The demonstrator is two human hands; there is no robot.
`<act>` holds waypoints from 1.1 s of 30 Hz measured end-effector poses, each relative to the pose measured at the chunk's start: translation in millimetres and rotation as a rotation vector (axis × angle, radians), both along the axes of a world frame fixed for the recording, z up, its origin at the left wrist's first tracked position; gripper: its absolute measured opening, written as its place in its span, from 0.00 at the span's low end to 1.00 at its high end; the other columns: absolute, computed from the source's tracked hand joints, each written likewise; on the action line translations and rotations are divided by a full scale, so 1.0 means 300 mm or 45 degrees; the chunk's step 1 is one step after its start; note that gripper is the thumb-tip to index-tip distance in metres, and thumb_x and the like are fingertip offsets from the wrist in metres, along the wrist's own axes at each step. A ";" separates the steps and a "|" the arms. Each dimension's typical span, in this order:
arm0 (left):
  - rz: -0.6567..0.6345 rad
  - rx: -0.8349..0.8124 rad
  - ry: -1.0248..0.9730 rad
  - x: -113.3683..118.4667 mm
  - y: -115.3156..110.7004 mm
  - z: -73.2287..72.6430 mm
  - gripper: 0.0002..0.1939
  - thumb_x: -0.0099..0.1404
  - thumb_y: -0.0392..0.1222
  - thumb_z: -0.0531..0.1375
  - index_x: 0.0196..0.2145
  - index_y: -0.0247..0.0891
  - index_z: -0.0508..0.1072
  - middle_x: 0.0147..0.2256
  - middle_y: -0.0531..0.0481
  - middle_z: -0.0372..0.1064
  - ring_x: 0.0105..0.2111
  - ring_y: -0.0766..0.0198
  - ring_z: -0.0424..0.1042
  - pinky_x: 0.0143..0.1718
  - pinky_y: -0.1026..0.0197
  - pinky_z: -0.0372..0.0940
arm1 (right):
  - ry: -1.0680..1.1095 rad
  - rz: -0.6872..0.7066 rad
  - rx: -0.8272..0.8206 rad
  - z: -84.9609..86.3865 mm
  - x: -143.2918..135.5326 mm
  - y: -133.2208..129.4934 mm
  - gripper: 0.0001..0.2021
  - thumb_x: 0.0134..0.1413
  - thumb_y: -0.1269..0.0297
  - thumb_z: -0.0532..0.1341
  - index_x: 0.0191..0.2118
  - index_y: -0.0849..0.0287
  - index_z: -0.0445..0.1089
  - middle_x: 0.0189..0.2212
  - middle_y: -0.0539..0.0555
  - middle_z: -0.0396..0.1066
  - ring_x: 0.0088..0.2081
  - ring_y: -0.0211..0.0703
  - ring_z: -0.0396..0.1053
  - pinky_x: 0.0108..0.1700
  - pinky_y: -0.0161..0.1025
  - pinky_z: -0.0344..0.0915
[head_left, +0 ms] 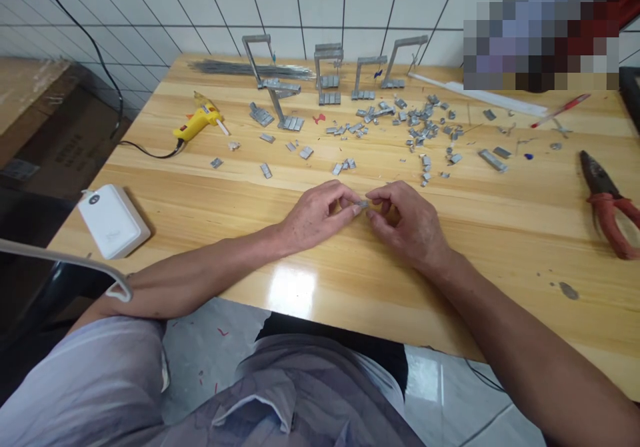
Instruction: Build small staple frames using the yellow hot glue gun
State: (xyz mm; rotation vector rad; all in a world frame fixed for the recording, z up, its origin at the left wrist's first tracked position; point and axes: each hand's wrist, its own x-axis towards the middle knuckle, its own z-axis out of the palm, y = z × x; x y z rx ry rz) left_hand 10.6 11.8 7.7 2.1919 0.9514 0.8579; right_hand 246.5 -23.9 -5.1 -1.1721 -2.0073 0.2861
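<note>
A small grey metal piece (363,203) is between my hands, just above the wooden table (240,207). My left hand (323,215) pinches its left end between thumb and fingertips. At the piece's right end are the thumb and index finger of my right hand (407,223), curled close together as if in a pinch. Small grey metal strips (345,165) lie just beyond my hands. Farther back, many more loose bits (425,123) are scattered, and grey metal frames (326,77) stand near the wall.
A yellow glue gun (200,121) and a white power bank (114,221) lie on the left. Red-handled pliers (613,210) rest at the right edge. Thin wires (250,69), a white strip (495,96) and a red pen (560,111) lie toward the back.
</note>
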 end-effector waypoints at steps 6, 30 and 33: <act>-0.005 0.201 0.055 -0.004 0.006 -0.024 0.05 0.78 0.43 0.67 0.47 0.41 0.78 0.39 0.50 0.78 0.33 0.65 0.73 0.39 0.59 0.68 | -0.004 0.003 -0.046 -0.001 0.004 -0.001 0.09 0.66 0.66 0.65 0.50 0.51 0.74 0.38 0.52 0.77 0.36 0.46 0.74 0.39 0.44 0.69; -0.084 0.155 0.052 -0.003 0.005 -0.011 0.03 0.74 0.38 0.67 0.45 0.40 0.78 0.38 0.51 0.75 0.32 0.66 0.70 0.36 0.61 0.64 | -0.023 0.000 -0.126 0.006 0.002 0.003 0.03 0.68 0.63 0.66 0.42 0.52 0.78 0.33 0.52 0.77 0.31 0.44 0.69 0.35 0.43 0.65; -0.081 0.138 0.049 0.000 0.004 -0.009 0.03 0.74 0.38 0.67 0.44 0.40 0.78 0.38 0.52 0.75 0.32 0.66 0.69 0.36 0.61 0.65 | -0.033 0.010 -0.143 0.007 0.005 0.003 0.03 0.68 0.62 0.65 0.42 0.52 0.78 0.34 0.52 0.77 0.32 0.44 0.70 0.36 0.43 0.65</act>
